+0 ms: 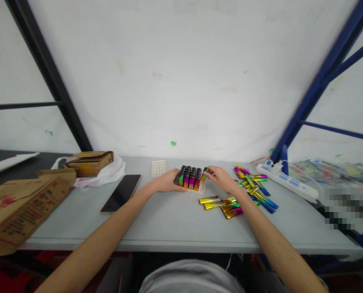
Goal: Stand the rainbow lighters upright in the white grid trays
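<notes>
Upright lighters (190,179) with black tops and shiny multicoloured bodies stand in tight rows in a pale tray (202,188), whose right end shows. My left hand (168,181) is closed around the left side of this block, thumb at the front and fingers behind. At the block's right edge, my right hand (220,177) pinches a single yellow-green lighter (204,175) upright by its upper part. Whether its lower end touches the tray, I cannot tell. Loose lighters (230,207) lie in a pile below and to the right of my right hand, partly hidden by my forearm.
Behind my left hand lies a pale dimpled tray (158,168). A dark tablet-like device (122,193) rests left of my forearm. Farther left are a cardboard box (91,163) on a white plastic bag (108,175) and a brown carton (31,203). A white power strip (286,182) sits at right.
</notes>
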A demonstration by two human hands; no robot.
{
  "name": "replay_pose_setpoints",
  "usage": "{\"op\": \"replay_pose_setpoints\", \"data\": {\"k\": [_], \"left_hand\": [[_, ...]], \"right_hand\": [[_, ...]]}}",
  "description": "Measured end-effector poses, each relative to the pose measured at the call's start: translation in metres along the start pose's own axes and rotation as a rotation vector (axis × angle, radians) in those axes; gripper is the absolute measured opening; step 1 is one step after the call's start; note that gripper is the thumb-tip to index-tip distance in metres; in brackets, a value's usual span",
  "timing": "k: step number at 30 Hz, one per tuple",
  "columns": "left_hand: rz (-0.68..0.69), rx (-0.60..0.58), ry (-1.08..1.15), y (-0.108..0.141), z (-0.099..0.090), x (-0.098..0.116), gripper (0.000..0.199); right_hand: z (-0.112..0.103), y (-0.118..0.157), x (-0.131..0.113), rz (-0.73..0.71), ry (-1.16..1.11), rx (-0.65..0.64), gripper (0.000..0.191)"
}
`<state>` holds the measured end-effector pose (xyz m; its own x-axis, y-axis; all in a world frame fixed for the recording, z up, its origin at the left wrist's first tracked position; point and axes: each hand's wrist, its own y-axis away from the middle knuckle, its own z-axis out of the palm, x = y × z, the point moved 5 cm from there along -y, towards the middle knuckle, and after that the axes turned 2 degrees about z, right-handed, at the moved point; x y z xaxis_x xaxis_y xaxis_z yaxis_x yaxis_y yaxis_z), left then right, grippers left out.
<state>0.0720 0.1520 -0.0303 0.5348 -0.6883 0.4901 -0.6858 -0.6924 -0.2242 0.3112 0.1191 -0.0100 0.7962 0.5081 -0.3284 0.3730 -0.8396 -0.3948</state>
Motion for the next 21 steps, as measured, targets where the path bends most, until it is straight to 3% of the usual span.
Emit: {"op": "replay_pose_setpoints", "data": {"k": [12, 17, 21], "left_hand": [[0.007, 0.006, 0.024, -0.001, 0.001, -0.002, 0.082], [0.009, 0.009, 0.013, 0.000, 0.001, -0.002, 0.079], [0.000, 0.006, 0.010, 0.000, 0.000, -0.001, 0.078]], "right_hand": [[0.000, 0.001, -0.003, -0.014, -0.073, -0.057, 0.031], [0.011, 0.003, 0.005, 0.006, -0.058, -0.146, 0.013], [0.019, 0.003, 0.010, 0.016, -0.021, -0.196, 0.011]]}}
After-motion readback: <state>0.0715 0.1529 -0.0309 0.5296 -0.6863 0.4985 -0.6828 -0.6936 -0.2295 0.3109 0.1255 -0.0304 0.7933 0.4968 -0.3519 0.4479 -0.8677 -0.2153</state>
